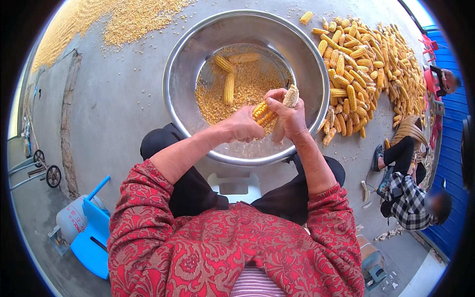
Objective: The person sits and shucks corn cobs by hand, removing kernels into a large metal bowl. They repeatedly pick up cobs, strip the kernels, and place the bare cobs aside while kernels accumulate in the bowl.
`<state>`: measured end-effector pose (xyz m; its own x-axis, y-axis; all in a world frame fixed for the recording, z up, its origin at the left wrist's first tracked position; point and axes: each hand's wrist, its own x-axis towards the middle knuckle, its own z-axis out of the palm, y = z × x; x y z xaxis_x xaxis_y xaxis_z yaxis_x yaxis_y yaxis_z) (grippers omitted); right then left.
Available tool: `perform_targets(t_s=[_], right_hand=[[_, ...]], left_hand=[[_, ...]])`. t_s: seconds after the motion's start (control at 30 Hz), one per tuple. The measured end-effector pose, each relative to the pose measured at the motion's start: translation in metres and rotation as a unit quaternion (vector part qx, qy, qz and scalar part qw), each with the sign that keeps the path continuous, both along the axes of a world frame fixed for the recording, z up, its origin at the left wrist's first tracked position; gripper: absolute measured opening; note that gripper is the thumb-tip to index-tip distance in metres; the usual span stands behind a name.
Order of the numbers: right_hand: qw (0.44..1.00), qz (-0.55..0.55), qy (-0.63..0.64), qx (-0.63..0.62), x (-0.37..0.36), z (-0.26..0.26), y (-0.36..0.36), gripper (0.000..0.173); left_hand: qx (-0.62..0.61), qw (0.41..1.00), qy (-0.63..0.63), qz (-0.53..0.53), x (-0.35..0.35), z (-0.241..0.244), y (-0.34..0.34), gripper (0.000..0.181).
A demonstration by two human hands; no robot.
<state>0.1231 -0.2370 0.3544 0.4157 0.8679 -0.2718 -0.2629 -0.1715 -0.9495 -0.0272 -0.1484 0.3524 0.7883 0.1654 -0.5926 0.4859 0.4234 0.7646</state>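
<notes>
Over the near right part of a large metal basin [178, 107], my two hands meet. My left hand [243, 124] grips an ear of corn [264, 114], its kernels partly gone. In my right hand [291, 113] is a bare, pale corn cob [291, 97], and its fingertips touch the ear too. Loose kernels [241, 100] cover much of the basin's bottom. Several ears lie on them, among them one pointing towards me [229, 88] and one slanting at the far left [223, 64].
A heap of corn ears [358, 74] lies right of the basin, spread kernels [137, 18] at the far left. A seated person [408, 200] is at the right, another [445, 81] farther off. A blue chair [91, 241], gas cylinder [72, 219] and wheeled cart [48, 174] stand left.
</notes>
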Motion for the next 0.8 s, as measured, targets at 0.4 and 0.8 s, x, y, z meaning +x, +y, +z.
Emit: perform_targets(t_s=[0.4, 0.8], right_hand=[[0.984, -0.113, 0.129, -0.048, 0.006, -0.027, 0.026, 0.017], [0.986, -0.127, 0.032, -0.107, -0.005, -0.029, 0.031, 0.016]], left_hand=[[0.357, 0.93, 0.082, -0.032, 0.017, -0.02, 0.005, 0.036], [0.357, 0.925, 0.131, -0.007, 0.02, -0.021, -0.01, 0.045]])
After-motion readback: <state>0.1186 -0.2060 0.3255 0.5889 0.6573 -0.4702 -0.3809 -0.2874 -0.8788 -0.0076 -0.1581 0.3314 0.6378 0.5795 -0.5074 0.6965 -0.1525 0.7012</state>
